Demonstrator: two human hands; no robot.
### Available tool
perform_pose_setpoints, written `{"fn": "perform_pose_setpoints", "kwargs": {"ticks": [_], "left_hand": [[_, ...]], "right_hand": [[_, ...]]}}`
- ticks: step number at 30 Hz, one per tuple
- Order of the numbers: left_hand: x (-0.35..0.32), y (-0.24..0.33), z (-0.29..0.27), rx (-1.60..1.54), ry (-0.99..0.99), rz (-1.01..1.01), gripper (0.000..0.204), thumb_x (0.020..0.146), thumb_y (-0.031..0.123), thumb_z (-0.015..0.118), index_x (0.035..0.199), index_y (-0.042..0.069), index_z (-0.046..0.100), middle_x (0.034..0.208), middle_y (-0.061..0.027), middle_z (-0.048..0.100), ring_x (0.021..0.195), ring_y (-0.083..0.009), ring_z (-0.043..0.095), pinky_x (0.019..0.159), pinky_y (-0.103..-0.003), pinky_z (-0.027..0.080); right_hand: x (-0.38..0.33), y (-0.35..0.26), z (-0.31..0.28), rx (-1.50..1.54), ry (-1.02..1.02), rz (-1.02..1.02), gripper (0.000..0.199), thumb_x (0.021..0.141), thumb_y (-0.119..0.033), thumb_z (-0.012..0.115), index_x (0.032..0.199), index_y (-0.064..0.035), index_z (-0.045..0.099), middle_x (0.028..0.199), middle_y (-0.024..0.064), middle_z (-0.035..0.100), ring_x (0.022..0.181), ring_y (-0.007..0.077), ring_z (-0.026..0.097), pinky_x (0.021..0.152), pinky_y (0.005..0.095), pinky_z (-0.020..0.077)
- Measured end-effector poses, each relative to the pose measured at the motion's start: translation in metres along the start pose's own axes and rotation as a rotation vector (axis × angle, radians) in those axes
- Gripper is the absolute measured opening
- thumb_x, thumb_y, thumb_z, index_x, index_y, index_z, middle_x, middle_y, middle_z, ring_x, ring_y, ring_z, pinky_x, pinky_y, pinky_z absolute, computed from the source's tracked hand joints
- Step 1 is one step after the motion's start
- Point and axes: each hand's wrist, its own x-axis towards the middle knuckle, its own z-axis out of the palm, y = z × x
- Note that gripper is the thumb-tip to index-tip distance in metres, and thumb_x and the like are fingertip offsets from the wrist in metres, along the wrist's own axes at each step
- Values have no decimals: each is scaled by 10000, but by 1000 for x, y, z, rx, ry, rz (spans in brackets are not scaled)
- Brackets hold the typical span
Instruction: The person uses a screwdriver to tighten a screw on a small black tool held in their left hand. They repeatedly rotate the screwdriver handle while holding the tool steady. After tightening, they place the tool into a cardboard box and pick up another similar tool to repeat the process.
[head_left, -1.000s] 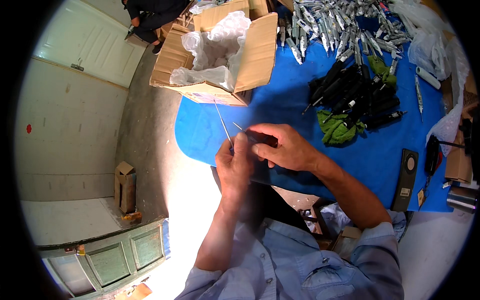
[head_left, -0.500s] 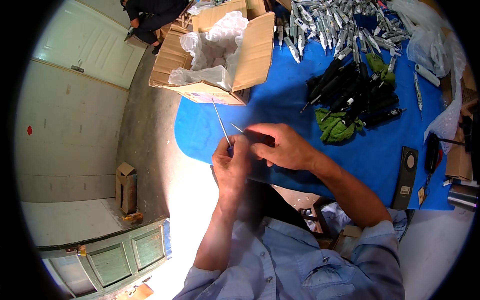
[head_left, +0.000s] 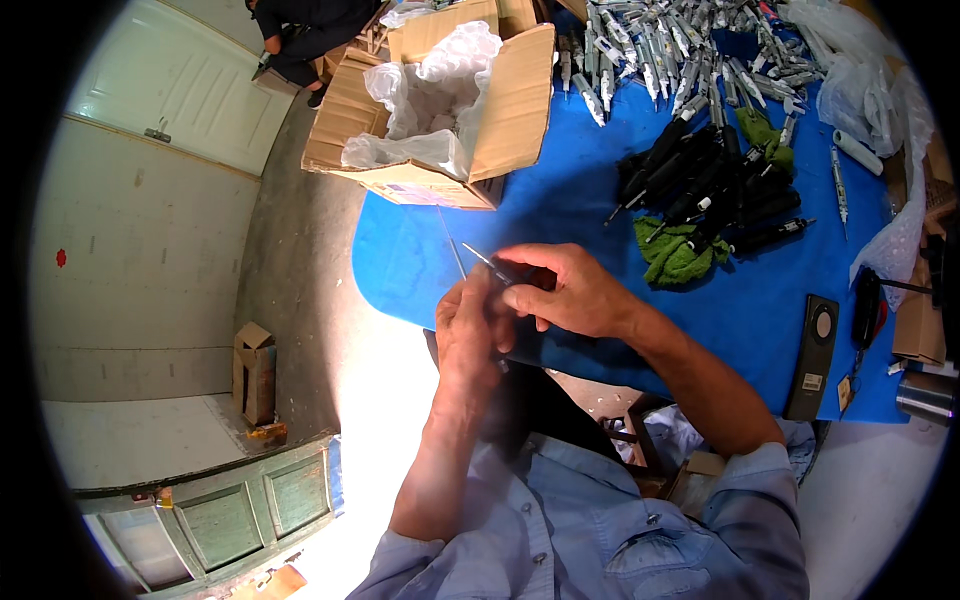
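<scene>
Seen from above at the near edge of a blue-covered table (head_left: 560,215): left hand (head_left: 470,325) and right hand (head_left: 570,290) brought together, both closed on one slim black tool with a metal tip (head_left: 500,270). Right fingers (head_left: 535,258) pinched over the tool's dark body, left fingers curled beneath and around it, metal tip angled up and left, away from the hands. Tool held just over the table's front edge, above the lap. Beyond the hands, on the table's far-left corner, an open cardboard box (head_left: 520,95) lined with clear plastic wrap. Toward the table's middle right, a heap of black tools (head_left: 710,185) resting on green cloth (head_left: 680,255). Along the far edge, a spread of grey tools (head_left: 680,45). At the table's near right edge, a flat black device (head_left: 815,355). Past the box, on the floor, a crouched person in dark clothing (head_left: 310,30).
</scene>
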Motion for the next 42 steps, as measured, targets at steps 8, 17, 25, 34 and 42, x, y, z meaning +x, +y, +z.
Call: {"fn": "perform_pose_setpoints", "kwargs": {"ticks": [8, 17, 25, 34, 42], "left_hand": [[-7, 6, 7, 122, 108, 96, 327, 1060, 362, 621, 981, 48, 666, 672, 16, 556, 488, -57, 435, 412, -226, 337], [-2, 1, 6, 295, 167, 157, 255, 1024, 285, 653, 955, 40, 672, 669, 10, 582, 493, -48, 447, 442, -215, 346], [1, 5, 3, 202, 77, 58, 302, 1051, 303, 571, 885, 58, 633, 664, -19, 580, 481, -76, 439, 426, -236, 339], [-2, 4, 5, 191, 102, 102, 328, 1061, 347, 598, 931, 52, 659, 663, -10, 560, 487, -81, 458, 425, -235, 351], [-1, 3, 7, 292, 149, 137, 235, 1033, 270, 666, 977, 41, 656, 668, 16, 563, 498, -62, 460, 433, -226, 355]], "right_hand": [[3, -3, -3, 84, -3, 8, 404, 956, -116, 658, 1305, 81, 609, 882, 70, 677, 702, 104, 623, 549, 261, 528], [1, -3, -2, -9, 1, 20, 390, 946, -111, 645, 1293, 65, 622, 854, 52, 675, 667, 101, 619, 552, 263, 525], [2, -2, 0, -23, -20, 1, 385, 941, -103, 627, 1296, 45, 632, 892, 49, 688, 682, 96, 617, 568, 267, 533], [3, 4, -1, 20, 16, 3, 403, 944, -122, 648, 1296, 71, 625, 884, 65, 682, 677, 103, 618, 563, 264, 526], [2, -1, -3, -9, 5, 29, 404, 938, -129, 657, 1293, 62, 631, 832, 56, 668, 640, 103, 609, 543, 267, 515]]}}
